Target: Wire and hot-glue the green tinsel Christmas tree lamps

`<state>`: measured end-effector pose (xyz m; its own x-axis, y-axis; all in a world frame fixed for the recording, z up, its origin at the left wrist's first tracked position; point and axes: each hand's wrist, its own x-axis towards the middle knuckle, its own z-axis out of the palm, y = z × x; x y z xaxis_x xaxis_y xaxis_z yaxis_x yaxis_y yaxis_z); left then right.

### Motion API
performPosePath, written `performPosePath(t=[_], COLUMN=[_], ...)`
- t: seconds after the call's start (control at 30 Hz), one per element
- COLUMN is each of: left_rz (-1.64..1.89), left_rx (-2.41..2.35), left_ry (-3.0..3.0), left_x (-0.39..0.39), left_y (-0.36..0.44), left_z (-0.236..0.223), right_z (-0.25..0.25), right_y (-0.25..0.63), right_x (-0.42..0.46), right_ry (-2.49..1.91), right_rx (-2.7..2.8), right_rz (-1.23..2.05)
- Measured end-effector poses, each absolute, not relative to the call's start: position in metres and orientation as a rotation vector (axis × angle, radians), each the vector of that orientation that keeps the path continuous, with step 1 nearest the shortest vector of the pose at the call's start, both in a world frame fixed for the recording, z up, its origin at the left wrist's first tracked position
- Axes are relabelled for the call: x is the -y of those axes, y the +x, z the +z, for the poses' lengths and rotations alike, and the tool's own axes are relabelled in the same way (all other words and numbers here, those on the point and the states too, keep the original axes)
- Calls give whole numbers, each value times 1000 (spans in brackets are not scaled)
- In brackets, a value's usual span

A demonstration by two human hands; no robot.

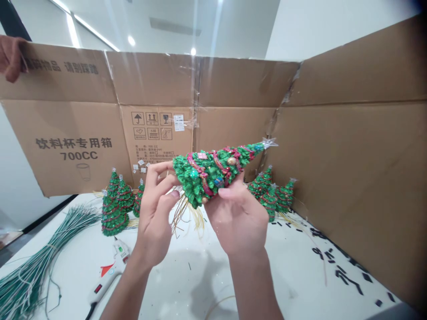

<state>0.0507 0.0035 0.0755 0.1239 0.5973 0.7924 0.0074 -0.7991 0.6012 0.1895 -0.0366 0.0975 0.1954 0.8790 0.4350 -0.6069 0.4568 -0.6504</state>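
A small green Christmas tree (213, 171) is held on its side above the table, its clear star tip pointing to the upper right. Pink-red garland, small baubles and a pink square decorate it. My right hand (238, 213) is closed around it from below, thumb on the near side. At the tree's wide base, the curled fingers of my left hand (158, 213) grip the edge; some of their tips are hidden behind it. Below the tree, thin yellowish strands (193, 213) lie on the white table (187, 280).
Similar trees stand at left (115, 209) and right (270, 195). A hot glue gun (108, 278) and a bundle of green wires (50, 253) lie at left. Black scraps (345, 278) dot the right side. Cardboard (233, 89) walls the back and right; another person's hand (11, 58) grips it.
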Motion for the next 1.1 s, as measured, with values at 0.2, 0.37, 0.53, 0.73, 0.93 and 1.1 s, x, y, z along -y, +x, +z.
performPosePath(t=[0.2,0.37,0.53,0.73,0.93,1.1], left_rz=[1674,1692,1719,1747,1780,1805], left_rx=[-507,-535,-553,-547,-574,-607], left_ry=[1997,1983,1947,1899,1886,1840], left_x=[1,7,9,9,8,10], left_y=[51,58,61,64,68,72], left_z=[77,78,77,75,72,70], right_z=[105,103,97,99,99,97], right_y=[180,178,182,181,180,179], right_x=[44,48,45,43,45,44], right_ry=[-353,-383,-401,-353,-311,-264], right_rx=[806,811,862,872,836,826], right_rz=[969,917,895,942,953,963])
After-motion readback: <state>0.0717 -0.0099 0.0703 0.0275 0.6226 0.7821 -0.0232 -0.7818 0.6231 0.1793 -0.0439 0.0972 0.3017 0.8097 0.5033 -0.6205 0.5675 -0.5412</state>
